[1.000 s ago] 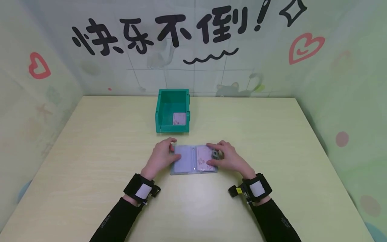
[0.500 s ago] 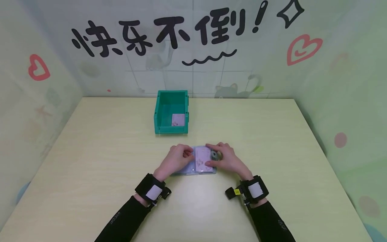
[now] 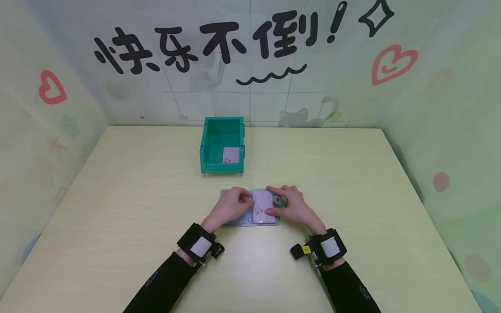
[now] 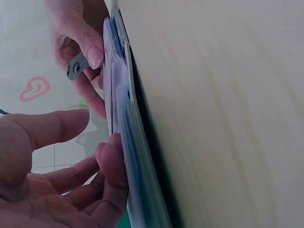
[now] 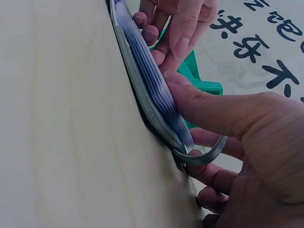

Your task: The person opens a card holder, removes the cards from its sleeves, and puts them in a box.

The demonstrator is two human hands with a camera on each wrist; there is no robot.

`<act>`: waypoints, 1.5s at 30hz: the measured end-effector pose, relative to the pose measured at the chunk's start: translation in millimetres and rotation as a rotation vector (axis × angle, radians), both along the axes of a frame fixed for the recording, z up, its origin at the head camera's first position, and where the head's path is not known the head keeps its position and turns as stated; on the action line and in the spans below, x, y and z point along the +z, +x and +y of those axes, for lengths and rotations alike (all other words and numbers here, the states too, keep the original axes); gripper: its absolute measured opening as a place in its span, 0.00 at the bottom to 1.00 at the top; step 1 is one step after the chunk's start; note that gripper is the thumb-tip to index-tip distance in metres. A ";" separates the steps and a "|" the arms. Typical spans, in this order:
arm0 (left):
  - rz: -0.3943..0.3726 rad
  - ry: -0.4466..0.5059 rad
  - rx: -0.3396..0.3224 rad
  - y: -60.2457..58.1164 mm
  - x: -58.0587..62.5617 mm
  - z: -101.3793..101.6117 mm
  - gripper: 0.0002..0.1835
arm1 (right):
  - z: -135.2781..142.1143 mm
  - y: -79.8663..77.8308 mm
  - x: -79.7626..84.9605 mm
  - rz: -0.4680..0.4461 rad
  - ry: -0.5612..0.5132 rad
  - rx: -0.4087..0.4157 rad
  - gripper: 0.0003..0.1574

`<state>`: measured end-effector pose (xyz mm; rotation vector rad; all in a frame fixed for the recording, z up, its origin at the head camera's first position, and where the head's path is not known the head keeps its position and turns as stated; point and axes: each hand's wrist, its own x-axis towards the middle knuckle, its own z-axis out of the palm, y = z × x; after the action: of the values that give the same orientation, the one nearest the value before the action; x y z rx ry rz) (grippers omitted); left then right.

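A small card album (image 3: 246,221) with several clear sleeves lies spread on the table, a pale pink card (image 3: 263,208) in its right-hand page. My right hand (image 3: 291,204) grips the album's right edge, thumb on the page and fingers at the cover's rim beside the grey snap strap (image 5: 209,156). Over the left page, near the spine, is my left hand (image 3: 234,205). In the left wrist view its fingers (image 4: 111,166) bend against the sleeves, while its thumb (image 4: 66,124) stands apart with nothing between. Part of the left page is hidden under this hand.
Behind the album stands a green open-front bin (image 3: 222,168) with another pink card (image 3: 231,155) inside. The pale wooden table (image 3: 137,182) is enclosed by printed cloth walls (image 3: 250,52) at the back and both sides.
My left hand has left the album's left edge and moved right, over the left page toward the spine. The right hand keeps its hold, and the album lies in place.
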<state>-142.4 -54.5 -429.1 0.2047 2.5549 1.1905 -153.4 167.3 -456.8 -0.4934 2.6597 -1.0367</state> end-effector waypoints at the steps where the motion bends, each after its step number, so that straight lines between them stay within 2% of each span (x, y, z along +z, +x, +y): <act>1: -0.005 0.004 0.003 0.4 -0.2 0.5 0.19 | -0.2 0.1 -0.2 0.003 0.004 -0.003 0.44; 12: 0.000 0.027 0.001 1.7 -0.8 3.4 0.18 | -4.0 1.4 -5.4 0.059 0.024 -0.015 0.45; 24: 0.001 0.056 0.058 -5.8 -7.5 1.3 0.15 | -3.7 -0.5 -4.8 0.063 0.032 0.004 0.46; 33: -0.028 0.044 0.081 -10.3 -10.6 1.0 0.14 | -2.7 0.2 -2.7 0.059 0.023 0.014 0.46; 41: -0.084 0.062 0.068 -11.0 -9.0 -2.4 0.16 | -2.6 0.3 -1.8 0.056 0.023 0.016 0.46; 45: -0.086 0.073 0.064 -10.7 -8.5 -2.9 0.18 | -2.6 0.4 -1.4 0.058 0.026 0.017 0.46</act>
<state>-153.1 -57.4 -437.6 0.0861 2.4630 1.2884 -153.0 164.7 -458.2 -0.5476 2.7113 -0.9971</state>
